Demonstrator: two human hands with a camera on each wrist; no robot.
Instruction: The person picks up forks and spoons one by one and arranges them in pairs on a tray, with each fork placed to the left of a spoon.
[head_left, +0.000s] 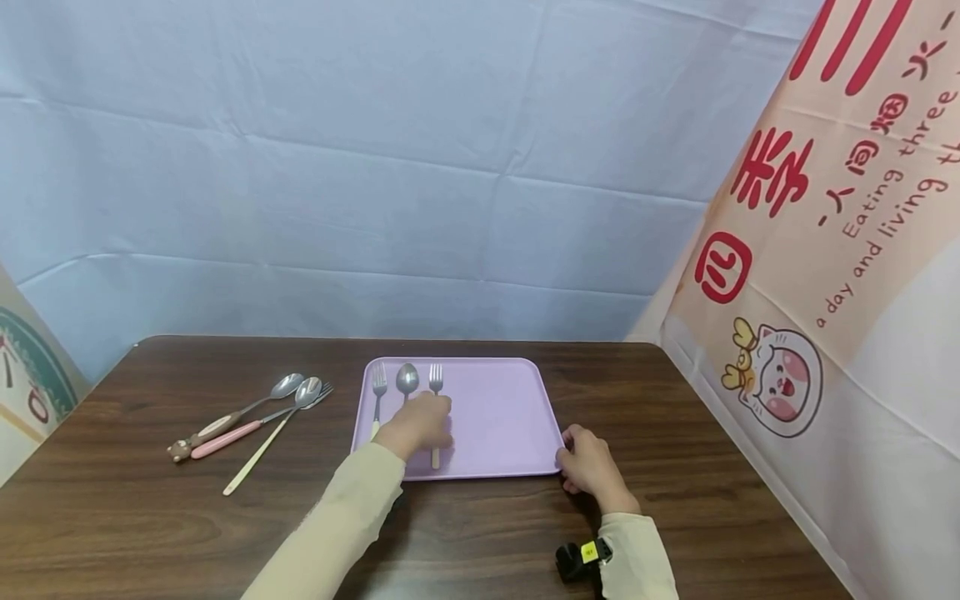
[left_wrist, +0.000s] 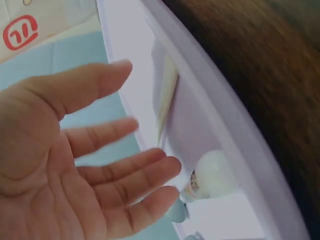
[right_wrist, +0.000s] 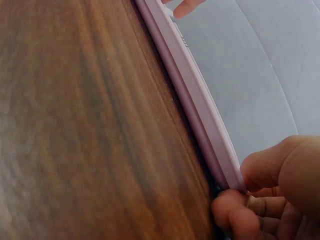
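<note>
A shallow purple tray (head_left: 502, 421) lies on the table. Inside its left half are a left fork (head_left: 379, 380), a spoon (head_left: 407, 378) and a right fork (head_left: 437, 377), tines and bowl pointing away from me. My left hand (head_left: 422, 425) is over these, covering parts of their handles. In the left wrist view its fingers are spread and hold nothing, with a pale handle (left_wrist: 168, 90) and a rounded white handle end (left_wrist: 215, 174) beyond them. At the tray's near right corner, my right hand (head_left: 592, 465) pinches the rim between thumb and fingers.
Left of the tray on the brown wooden table (head_left: 135, 517) lie a bear-handled spoon (head_left: 225, 423), a pink-handled fork (head_left: 232, 437) and a spoon with a pale handle (head_left: 270, 437), overlapping at their heads. A pale cloth (head_left: 375, 167) hangs behind the table, a printed one (head_left: 840, 275) at right.
</note>
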